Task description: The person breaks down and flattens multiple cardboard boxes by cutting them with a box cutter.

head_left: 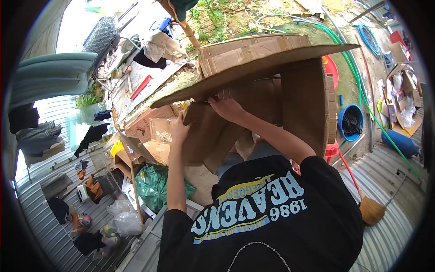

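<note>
A large brown cardboard piece (pixel 303 99), folded into several panels, stands in front of my body, with one long flap jutting out across the top. My left hand (pixel 179 130) is closed on the left edge of a lower panel, its thumb pointing up. Near the underside of the long flap, my right hand (pixel 226 109) has its fingers bent against the cardboard; what lies between the fingertips is too small to make out. Both hands are on the same cardboard, a short distance apart.
An opened carton (pixel 158 147) lies beyond my left hand, above a green plastic bag (pixel 156 186). At right are a blue bucket (pixel 350 122) with a black bag, a green hose (pixel 358 77) and a broom (pixel 372 209). Clothes hang at left.
</note>
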Demonstrator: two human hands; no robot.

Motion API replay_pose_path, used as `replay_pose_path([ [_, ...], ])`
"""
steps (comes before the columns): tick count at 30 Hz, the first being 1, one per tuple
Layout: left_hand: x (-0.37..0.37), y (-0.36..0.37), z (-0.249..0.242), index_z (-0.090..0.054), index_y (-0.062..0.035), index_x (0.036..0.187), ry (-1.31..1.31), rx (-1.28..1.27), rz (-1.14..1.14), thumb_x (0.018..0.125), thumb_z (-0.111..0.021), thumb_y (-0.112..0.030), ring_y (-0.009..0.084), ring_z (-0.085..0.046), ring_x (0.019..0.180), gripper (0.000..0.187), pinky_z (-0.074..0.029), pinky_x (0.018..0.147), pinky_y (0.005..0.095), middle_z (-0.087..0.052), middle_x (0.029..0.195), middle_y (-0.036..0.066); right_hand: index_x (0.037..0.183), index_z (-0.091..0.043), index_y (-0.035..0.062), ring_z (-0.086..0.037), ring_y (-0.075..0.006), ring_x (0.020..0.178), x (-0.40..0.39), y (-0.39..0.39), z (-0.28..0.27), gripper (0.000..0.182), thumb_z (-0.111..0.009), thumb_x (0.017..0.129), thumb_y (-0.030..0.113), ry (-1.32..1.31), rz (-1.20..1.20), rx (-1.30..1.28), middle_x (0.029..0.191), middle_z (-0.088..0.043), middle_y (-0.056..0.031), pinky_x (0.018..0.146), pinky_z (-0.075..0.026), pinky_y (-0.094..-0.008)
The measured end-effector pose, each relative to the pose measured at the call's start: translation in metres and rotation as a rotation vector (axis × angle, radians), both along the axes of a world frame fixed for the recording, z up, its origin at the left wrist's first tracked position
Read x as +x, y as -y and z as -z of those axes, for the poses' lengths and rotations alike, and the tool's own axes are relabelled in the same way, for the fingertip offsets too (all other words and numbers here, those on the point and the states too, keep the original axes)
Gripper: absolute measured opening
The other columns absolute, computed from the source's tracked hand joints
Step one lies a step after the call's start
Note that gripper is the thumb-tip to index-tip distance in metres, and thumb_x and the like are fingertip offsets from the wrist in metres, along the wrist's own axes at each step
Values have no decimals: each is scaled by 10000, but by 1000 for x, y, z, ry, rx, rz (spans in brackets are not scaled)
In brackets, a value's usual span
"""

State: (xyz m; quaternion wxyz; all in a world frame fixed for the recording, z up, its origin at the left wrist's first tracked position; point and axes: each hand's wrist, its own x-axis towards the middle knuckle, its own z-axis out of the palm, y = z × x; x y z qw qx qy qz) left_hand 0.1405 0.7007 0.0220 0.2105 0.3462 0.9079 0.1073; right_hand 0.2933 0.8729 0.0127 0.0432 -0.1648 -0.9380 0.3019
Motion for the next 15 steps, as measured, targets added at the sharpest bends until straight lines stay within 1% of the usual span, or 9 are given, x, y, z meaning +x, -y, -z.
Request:
replay_pose_path([
  [4, -12, 9, 10, -448, -85, 1155, -49, 0, 79, 718, -624, -409, 383, -570, 796, 572, -443, 674, 452, -593, 852, 223, 1014, -453, 65, -600, -307, 596, 0, 0, 4, 214, -422, 818, 146, -32, -26, 5, 786, -578, -156, 493, -506, -395],
  [6, -11, 14, 10, -447, -86, 1149, -52, -14, 73, 720, -624, -400, 386, -569, 793, 560, -441, 672, 456, -593, 849, 223, 1021, -447, 65, -599, -307, 595, 4, 2, 3, 220, -421, 820, 151, -54, -35, 12, 799, -570, -154, 487, -504, -396],
  [8, -9, 13, 8, -446, -88, 1143, -60, -20, 67, 722, -623, -390, 388, -568, 790, 548, -439, 669, 461, -592, 846, 222, 1073, -461, 82, -593, -309, 570, 11, 5, -4, 259, -425, 840, 190, 0, -48, 28, 800, -591, -160, 505, -499, -401],
  [9, -7, 11, 6, -449, -85, 1131, -40, -28, 62, 726, -620, -372, 390, -565, 789, 526, -437, 665, 463, -591, 838, 221, 1073, -461, 82, -593, -309, 570, 11, 7, -1, 259, -425, 840, 190, -6, -50, 29, 800, -591, -160, 505, -499, -401],
  [11, -4, 10, -1, -453, -81, 1119, -25, -40, 56, 729, -617, -355, 391, -563, 787, 503, -436, 660, 465, -589, 831, 220, 1085, -458, 76, -596, -305, 591, 9, 16, 12, 273, -429, 835, 182, -58, -53, 24, 788, -589, -157, 512, -501, -397],
  [12, -4, 8, -2, -457, -79, 1100, -22, -42, 59, 728, -614, -320, 394, -560, 784, 470, -434, 658, 470, -588, 826, 217, 1085, -458, 76, -596, -305, 591, 6, 19, 21, 273, -429, 835, 182, -62, -55, 25, 788, -589, -157, 512, -501, -397],
  [13, -3, 7, -2, -461, -76, 1081, -19, -43, 63, 726, -611, -285, 396, -558, 780, 438, -431, 656, 475, -587, 822, 215, 1092, -455, 74, -600, -299, 620, 1, 20, 29, 278, -421, 837, 179, -54, -34, 80, 808, -585, -157, 513, -502, -391],
  [14, -2, 7, -1, -461, -76, 1081, -22, -40, 62, 726, -611, -285, 396, -558, 780, 438, -431, 656, 475, -587, 822, 215, 1099, -453, 71, -603, -293, 649, -4, 20, 37, 283, -413, 839, 176, -46, -13, 134, 829, -582, -156, 514, -503, -384],
  [15, -1, 8, 1, -464, -76, 1070, -45, -56, 70, 719, -606, -255, 392, -560, 774, 419, -434, 656, 472, -587, 814, 213, 1099, -453, 71, -603, -293, 649, -9, 19, 32, 283, -413, 839, 176, -48, -12, 135, 829, -582, -156, 514, -503, -384],
])
